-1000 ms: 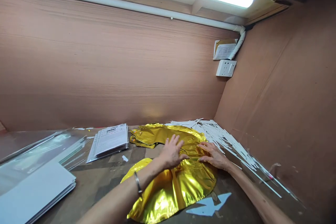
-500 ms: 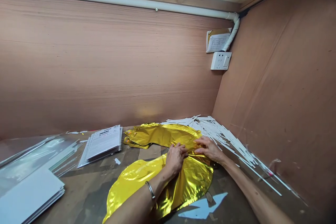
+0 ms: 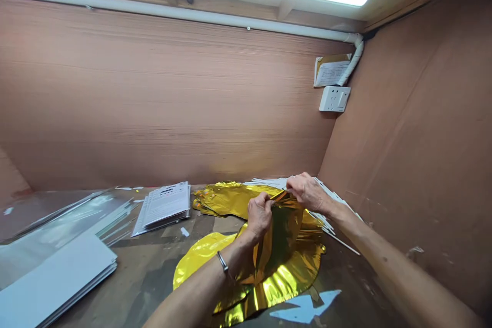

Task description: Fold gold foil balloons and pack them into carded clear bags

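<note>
A shiny gold foil balloon [image 3: 282, 238], flat and uninflated, lies partly on the table with its upper part lifted between my hands. My left hand [image 3: 260, 213], with a bracelet at the wrist, pinches the raised edge on the left. On the right, my right hand [image 3: 305, 190] grips the same edge with curled fingers, slightly higher. The foil hangs creased below both hands. Behind them rests a stack of more flat gold foil balloons [image 3: 223, 201]; its right end is hidden by my hands.
Thin white sticks [image 3: 326, 223] lie along the right back corner. To the left are a pile of printed cards [image 3: 167, 204], clear plastic sheets [image 3: 57, 225] and white cards [image 3: 57, 277]. A pale paper scrap [image 3: 305, 307] lies in front. A socket [image 3: 334, 99] is on the wall.
Both hands have lifted the near foil's edge off the table, the right hand rising more. The foil now stands up between them. The view has tilted up and shifted left.
</note>
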A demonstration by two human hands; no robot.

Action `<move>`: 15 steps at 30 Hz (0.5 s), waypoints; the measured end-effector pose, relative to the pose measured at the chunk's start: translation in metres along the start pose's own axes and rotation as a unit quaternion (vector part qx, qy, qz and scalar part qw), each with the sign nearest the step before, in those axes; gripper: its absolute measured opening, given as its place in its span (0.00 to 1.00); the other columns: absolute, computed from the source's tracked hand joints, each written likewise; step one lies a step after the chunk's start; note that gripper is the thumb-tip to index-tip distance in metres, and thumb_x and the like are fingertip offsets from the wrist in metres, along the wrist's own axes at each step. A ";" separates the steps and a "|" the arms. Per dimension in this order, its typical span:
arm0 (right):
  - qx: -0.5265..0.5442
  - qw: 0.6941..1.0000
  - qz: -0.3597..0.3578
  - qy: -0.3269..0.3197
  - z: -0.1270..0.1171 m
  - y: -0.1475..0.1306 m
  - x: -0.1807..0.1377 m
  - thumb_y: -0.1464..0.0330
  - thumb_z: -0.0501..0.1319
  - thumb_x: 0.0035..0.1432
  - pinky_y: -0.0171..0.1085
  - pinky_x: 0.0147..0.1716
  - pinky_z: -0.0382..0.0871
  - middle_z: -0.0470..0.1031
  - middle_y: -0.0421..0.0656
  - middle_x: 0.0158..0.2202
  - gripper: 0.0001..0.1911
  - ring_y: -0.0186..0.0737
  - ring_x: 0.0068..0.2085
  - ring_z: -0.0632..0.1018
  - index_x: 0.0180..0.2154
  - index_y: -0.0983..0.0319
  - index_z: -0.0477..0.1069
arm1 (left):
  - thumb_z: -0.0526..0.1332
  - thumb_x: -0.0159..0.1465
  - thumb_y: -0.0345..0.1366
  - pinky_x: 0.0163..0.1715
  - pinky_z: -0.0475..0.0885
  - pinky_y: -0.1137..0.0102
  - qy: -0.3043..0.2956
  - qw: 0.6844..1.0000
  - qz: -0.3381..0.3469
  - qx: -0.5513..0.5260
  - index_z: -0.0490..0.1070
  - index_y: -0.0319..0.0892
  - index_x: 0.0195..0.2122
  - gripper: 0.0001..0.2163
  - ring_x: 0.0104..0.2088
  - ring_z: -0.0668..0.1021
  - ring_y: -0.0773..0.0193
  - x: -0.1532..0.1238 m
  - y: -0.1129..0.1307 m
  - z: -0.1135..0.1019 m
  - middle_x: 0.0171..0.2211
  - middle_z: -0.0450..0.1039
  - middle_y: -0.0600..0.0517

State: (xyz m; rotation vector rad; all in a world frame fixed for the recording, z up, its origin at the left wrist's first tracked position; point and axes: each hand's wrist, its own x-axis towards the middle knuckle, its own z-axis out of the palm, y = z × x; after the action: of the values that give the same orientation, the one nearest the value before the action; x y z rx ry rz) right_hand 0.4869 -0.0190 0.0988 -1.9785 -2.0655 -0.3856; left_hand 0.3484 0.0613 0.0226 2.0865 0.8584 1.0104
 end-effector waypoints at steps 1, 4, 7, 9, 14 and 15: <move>-0.022 1.000 -0.022 0.005 -0.014 -0.008 0.009 0.72 0.51 0.55 0.36 0.36 0.54 0.69 0.45 0.29 0.08 0.37 0.32 0.66 0.33 0.64 0.67 | 0.57 0.52 0.32 0.25 0.59 0.76 0.025 0.998 0.007 -0.052 0.67 0.40 0.21 0.04 0.22 0.66 0.70 0.004 0.002 -0.011 0.18 0.63 0.57; -0.114 0.988 -0.107 0.011 -0.055 -0.039 0.036 0.72 0.53 0.54 0.34 0.34 0.54 0.69 0.45 0.31 0.08 0.37 0.33 0.66 0.35 0.64 0.68 | 0.60 0.47 0.32 0.24 0.60 0.77 0.031 0.980 0.019 -0.198 0.67 0.39 0.22 0.02 0.22 0.65 0.71 0.012 0.007 -0.048 0.18 0.62 0.58; -0.204 0.963 -0.175 0.023 -0.093 -0.077 0.058 0.74 0.53 0.52 0.35 0.32 0.54 0.68 0.44 0.27 0.07 0.37 0.31 0.66 0.27 0.64 0.70 | 0.61 0.45 0.33 0.24 0.61 0.76 -0.023 0.961 0.018 -0.276 0.70 0.37 0.23 0.05 0.22 0.66 0.71 0.010 0.007 -0.086 0.19 0.65 0.57; -0.256 0.942 -0.204 0.067 -0.115 -0.102 0.068 0.75 0.54 0.51 0.36 0.30 0.53 0.67 0.45 0.27 0.07 0.38 0.30 0.65 0.25 0.64 0.69 | 0.62 0.43 0.34 0.25 0.62 0.75 -0.054 0.951 0.007 -0.306 0.70 0.36 0.22 0.06 0.22 0.66 0.71 0.005 0.006 -0.109 0.19 0.65 0.57; -0.278 0.913 -0.224 0.198 -0.142 -0.140 0.055 0.78 0.50 0.51 0.38 0.30 0.56 0.66 0.46 0.28 0.10 0.40 0.32 0.65 0.26 0.65 0.68 | 0.63 0.43 0.34 0.23 0.63 0.76 -0.041 0.966 0.026 -0.252 0.70 0.35 0.22 0.07 0.21 0.67 0.72 -0.002 0.002 -0.177 0.18 0.65 0.57; -0.258 0.916 -0.220 0.215 -0.140 -0.143 0.043 0.77 0.49 0.53 0.38 0.30 0.57 0.66 0.46 0.28 0.11 0.40 0.31 0.65 0.27 0.65 0.68 | 0.63 0.43 0.33 0.23 0.62 0.77 -0.022 0.976 0.044 -0.213 0.70 0.35 0.21 0.07 0.21 0.66 0.72 -0.004 0.000 -0.193 0.18 0.64 0.57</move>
State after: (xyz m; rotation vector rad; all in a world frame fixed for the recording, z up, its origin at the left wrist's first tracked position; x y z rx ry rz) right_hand 0.3424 -0.0355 0.2425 -1.4224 -2.2279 -1.4451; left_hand 0.1860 0.1101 0.1146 1.7837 0.4770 1.0812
